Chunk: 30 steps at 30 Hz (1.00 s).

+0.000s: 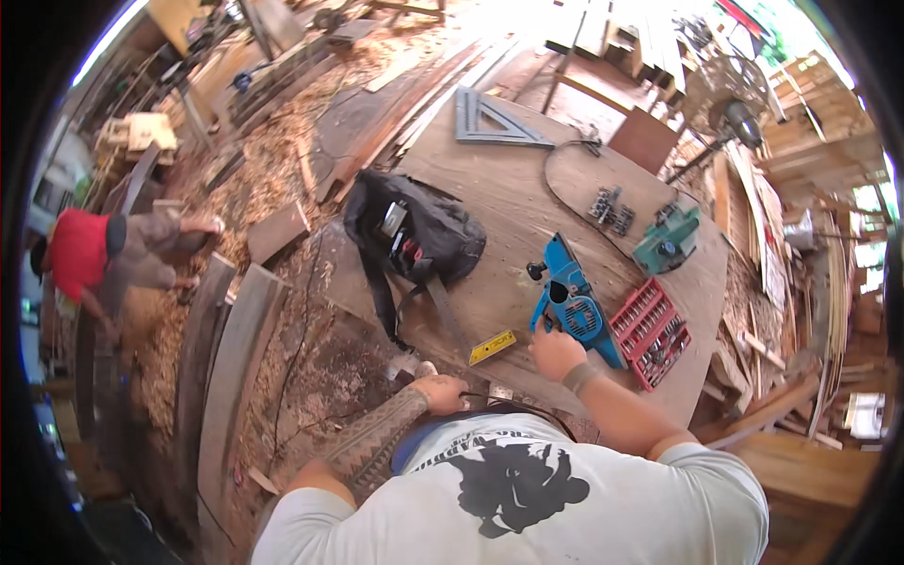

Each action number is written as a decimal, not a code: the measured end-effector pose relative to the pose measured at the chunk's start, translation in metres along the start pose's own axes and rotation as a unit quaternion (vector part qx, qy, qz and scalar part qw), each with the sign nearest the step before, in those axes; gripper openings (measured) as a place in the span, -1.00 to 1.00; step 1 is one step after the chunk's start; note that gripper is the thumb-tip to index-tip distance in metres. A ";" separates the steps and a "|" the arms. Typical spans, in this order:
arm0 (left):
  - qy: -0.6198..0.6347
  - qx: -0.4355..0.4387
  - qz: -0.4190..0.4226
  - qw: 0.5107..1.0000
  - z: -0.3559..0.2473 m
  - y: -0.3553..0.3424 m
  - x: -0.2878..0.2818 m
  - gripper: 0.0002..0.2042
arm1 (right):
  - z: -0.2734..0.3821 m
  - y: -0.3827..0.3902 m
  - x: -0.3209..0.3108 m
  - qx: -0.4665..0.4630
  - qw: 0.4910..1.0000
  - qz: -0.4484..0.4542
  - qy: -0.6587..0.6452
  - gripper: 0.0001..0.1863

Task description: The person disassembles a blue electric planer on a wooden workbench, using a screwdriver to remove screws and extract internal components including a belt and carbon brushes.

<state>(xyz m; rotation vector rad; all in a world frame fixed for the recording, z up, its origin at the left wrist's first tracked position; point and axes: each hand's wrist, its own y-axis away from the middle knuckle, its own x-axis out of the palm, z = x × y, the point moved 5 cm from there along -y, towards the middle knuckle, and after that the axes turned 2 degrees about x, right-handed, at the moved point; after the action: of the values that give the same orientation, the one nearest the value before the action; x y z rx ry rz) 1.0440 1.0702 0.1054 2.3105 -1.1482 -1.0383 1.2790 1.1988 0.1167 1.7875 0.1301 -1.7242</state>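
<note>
Right hand (556, 353) resting on the plywood table (508, 202), fingers curled loosely against the rear of the blue power tool (573, 301); touching it, though whether actually gripping cannot be told. Left hand (441, 393) down at the near table edge, about seven o'clock from the tool, fingers folded under so that their spread cannot be told; something dark beneath it, too hidden to name.

Blue tool lying near the table's front edge, nose toward twelve o'clock. Red case of bits (650, 331) open just beside it at three o'clock. Small yellow level (492, 347) at eight o'clock, close to the edge. Black bag (414, 235) at ten o'clock, strap trailing toward the edge. Green power tool (667, 240) at one o'clock, with a black cord (556, 184) looping past it. Grey framing square (494, 122) at the far end.

Likely risks: a sideways shove of the blue tool knocking the open case and scattering bits; the yellow level nudged off the edge by a forearm; cord or bag strap snagging on a lifted tool; an accidental trigger press with fingers near the working end. Person in red (80, 254) crouching well apart at nine o'clock, among wood shavings (273, 160).
</note>
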 end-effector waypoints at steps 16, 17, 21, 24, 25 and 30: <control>-0.012 -0.030 -0.256 0.966 -0.025 -0.008 0.063 -0.61 | 0.022 0.069 -0.060 -0.192 0.894 0.279 -0.294 -0.67; -0.006 -0.108 -0.296 0.949 -0.005 0.004 0.079 -0.62 | 0.020 0.072 -0.062 -0.199 0.894 0.283 -0.286 -0.67; 0.080 -0.391 -0.396 0.827 0.079 0.082 0.133 -0.63 | 0.001 0.054 -0.099 -0.130 0.779 0.248 -0.561 -0.67; 0.082 -0.486 -0.490 0.719 0.112 0.147 0.162 -0.66 | -0.018 0.054 -0.176 -0.212 0.662 0.051 -0.717 -0.61; 0.083 -0.491 -0.493 0.714 0.126 0.161 0.173 -0.66 | -0.044 0.036 -0.192 -0.269 0.659 -0.008 -0.702 -0.57; 0.077 -0.437 -0.564 0.696 0.131 0.180 0.167 -0.59 | -0.056 0.050 -0.279 -0.357 0.403 0.046 -0.841 -0.53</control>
<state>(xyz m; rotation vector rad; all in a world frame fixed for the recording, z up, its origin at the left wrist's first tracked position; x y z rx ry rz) 0.9172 0.8289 0.0482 1.9810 0.9334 -1.2478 1.3146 1.2867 0.3894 -0.9681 -0.1163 -1.9949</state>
